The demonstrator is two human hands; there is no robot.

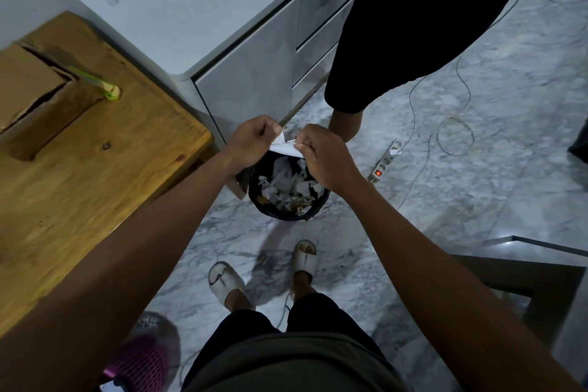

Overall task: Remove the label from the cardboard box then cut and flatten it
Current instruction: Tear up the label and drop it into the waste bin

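The label [286, 147] was pinched between the fingers of the left hand [251, 137] and right hand [321, 157] over the bin [288, 188]. Scraps could be dropped onto the floor (the bin's mouth looked narrow) if torn carelessly.

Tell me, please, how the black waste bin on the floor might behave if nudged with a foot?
The black waste bin would probably slide easily: it holds only paper scraps, so it is likely light, and the marble floor looks smooth. It seems squat, so tipping looks unlikely.
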